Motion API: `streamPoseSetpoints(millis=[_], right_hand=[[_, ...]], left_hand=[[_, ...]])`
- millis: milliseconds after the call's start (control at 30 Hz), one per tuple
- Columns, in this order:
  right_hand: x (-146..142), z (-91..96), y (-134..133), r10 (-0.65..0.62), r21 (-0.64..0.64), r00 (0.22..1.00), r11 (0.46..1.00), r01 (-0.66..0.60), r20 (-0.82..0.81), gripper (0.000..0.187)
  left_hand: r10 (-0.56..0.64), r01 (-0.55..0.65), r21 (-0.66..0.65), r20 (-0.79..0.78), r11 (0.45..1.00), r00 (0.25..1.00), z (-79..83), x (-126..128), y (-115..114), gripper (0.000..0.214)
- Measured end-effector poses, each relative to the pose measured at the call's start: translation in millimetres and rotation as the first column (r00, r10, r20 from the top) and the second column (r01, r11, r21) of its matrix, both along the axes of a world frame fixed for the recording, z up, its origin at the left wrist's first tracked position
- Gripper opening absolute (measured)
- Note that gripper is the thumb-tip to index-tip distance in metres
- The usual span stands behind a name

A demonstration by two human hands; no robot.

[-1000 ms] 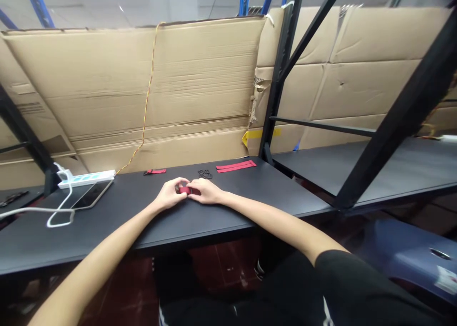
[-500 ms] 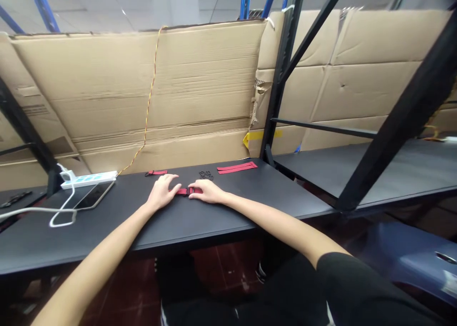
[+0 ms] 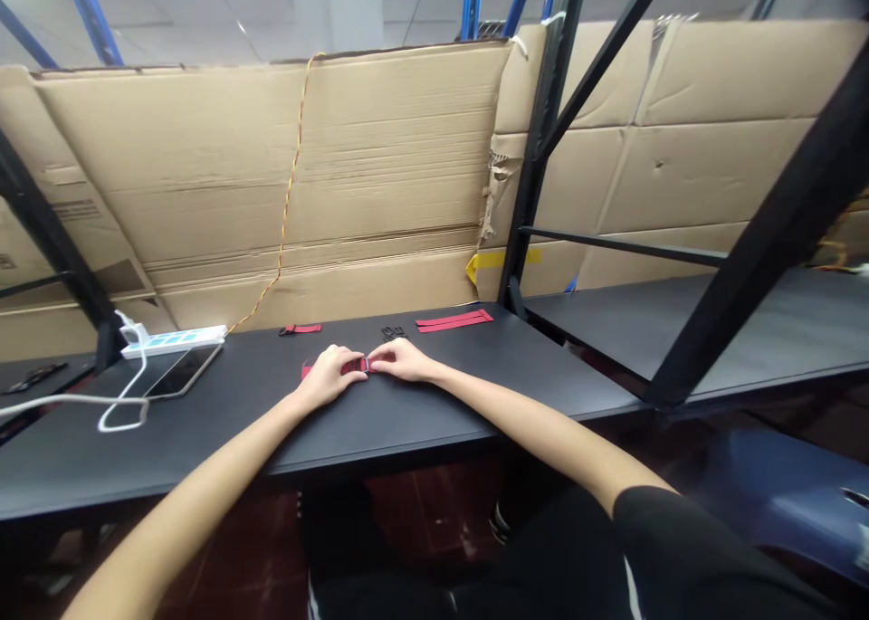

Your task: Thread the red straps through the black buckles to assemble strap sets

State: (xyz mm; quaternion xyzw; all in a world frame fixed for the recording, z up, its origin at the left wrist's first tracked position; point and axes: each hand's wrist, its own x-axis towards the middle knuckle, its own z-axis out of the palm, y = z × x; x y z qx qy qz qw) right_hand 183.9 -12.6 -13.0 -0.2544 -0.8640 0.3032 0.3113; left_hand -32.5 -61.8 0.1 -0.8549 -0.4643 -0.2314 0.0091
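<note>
Red strap (image 3: 354, 367) flat on the black tabletop (image 3: 475, 394), near its front edge, pinned by the left hand (image 3: 329, 376) with fingers curled over one end; right hand (image 3: 404, 360) with fingers (image 3: 380, 355) closed narrowly on the other end. Red strips (image 3: 454, 320) lying farther back.

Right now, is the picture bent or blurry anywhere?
In the head view, the edges look stretched, so the black shelf post leans hard and the left arm looks very long; the red strap between the left hand and right hand stays fairly sharp.
</note>
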Motion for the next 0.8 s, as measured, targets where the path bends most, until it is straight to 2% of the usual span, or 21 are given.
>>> streamPoseSetpoints(millis=[200,367,567,800], right_hand=[[1,-0.2,0,-0.019,-0.032,1.0,0.999,0.018,-0.005,0.026],[0,1.3,3,0.005,-0.037,0.999,0.999,-0.003,0.047,0.025],[17,20.4,10,-0.017,-0.039,0.977,0.999,0.026,0.211,0.018],[53,41.9,24,0.071,-0.224,0.958,0.975,-0.007,0.279,0.017]], left_hand=[[0.004,-0.002,0.043,-0.054,0.999,0.999,0.1,7,-7,0.046],[-0.052,0.054,0.025,-0.058,0.998,0.997,-0.6,8,-6,0.035],[-0.08,0.079,-0.027,-0.057,0.997,0.995,3.4,5,-6,0.035],[-0.108,0.107,-0.064,-0.016,0.992,0.994,4.5,8,-5,0.031]])
